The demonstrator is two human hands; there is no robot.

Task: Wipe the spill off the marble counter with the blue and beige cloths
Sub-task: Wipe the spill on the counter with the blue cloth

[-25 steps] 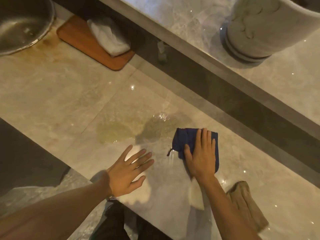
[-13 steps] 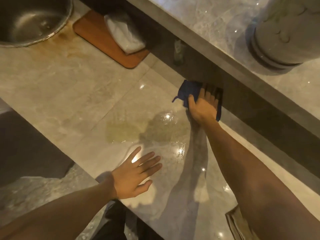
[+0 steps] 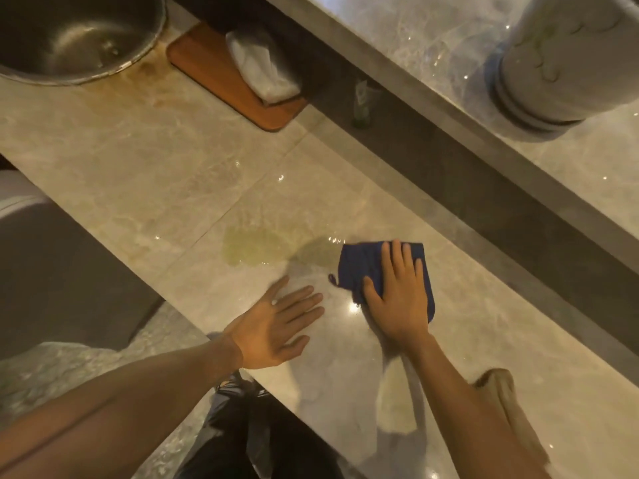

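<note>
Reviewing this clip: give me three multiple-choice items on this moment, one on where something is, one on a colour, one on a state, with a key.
1. Where does the beige cloth lie?
A. On the wooden board
B. On the counter behind the right forearm
C. Under the left hand

2. What colour is the cloth under the right hand?
A. Dark blue
B. White
C. Red

3. What state is the yellowish spill in?
A. Wiped away entirely
B. Covered by the beige cloth
C. Partly there, left of the blue cloth

Key:
1 B: the beige cloth sits on the marble counter, partly hidden by the right forearm.
2 A: the right hand presses flat on the blue cloth.
3 C: the spill is a wet patch beyond the left hand, which lies flat and empty.
</note>
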